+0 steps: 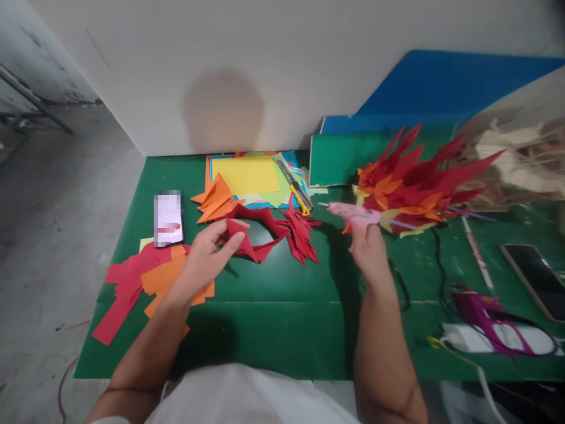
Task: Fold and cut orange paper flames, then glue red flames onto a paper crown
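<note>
My left hand (212,250) pinches a folded red paper piece (242,240) that belongs to a curved red paper ring (265,218) lying on the green mat (282,330). My right hand (368,247) is closed around a pink glue gun (351,213), nozzle pointing left toward the ring. More red folded points (302,234) lie between the two hands. Orange folded pieces (216,199) sit just behind the left hand.
A phone (168,219) lies at the left, with red and orange paper scraps (141,277) in front of it. Coloured paper sheets (249,175) and a yellow cutter (296,189) sit at the back. A red-orange paper flower bunch (410,176), another phone (534,277) and a purple device (481,312) stand at the right.
</note>
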The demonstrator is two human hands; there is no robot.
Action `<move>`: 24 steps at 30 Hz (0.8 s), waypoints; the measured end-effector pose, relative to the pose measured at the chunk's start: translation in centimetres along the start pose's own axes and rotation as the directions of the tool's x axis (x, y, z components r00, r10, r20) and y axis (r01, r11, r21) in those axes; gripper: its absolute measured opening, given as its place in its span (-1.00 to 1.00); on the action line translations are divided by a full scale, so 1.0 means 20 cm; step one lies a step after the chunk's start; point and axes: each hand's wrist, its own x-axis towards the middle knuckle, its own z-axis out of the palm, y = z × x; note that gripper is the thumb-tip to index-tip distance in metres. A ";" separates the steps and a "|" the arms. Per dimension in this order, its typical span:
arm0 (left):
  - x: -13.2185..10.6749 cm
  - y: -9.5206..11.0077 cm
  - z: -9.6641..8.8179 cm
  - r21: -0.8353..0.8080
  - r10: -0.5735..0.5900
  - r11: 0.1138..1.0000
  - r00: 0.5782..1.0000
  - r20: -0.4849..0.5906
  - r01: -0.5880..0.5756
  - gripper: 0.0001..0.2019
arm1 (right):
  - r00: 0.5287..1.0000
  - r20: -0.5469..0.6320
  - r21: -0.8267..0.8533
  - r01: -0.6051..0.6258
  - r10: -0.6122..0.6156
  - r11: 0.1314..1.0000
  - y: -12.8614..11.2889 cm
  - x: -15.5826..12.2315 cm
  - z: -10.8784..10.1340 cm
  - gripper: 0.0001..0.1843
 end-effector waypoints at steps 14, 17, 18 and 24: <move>-0.01 -0.03 0.03 -0.013 -0.020 1.000 1.000 0.010 0.020 -0.75 | 0.996 -0.009 -0.308 -0.092 0.094 0.947 0.06 -0.03 0.05 -0.46; -0.01 -0.03 0.03 0.018 -0.010 1.000 1.000 -0.002 0.010 -0.74 | 0.999 -0.040 -0.395 -0.044 0.030 0.918 -0.02 -0.07 -0.02 -0.45; -0.02 -0.04 0.03 0.027 -0.007 1.000 1.000 -0.005 0.007 -0.74 | 0.999 -0.041 -0.377 -0.018 0.003 0.926 -0.06 -0.09 -0.04 -0.46; -0.04 -0.06 0.05 0.091 0.023 0.996 0.999 -0.048 -0.018 -0.76 | 0.909 0.289 0.188 0.254 -0.301 0.949 -0.41 -0.20 -0.08 -0.67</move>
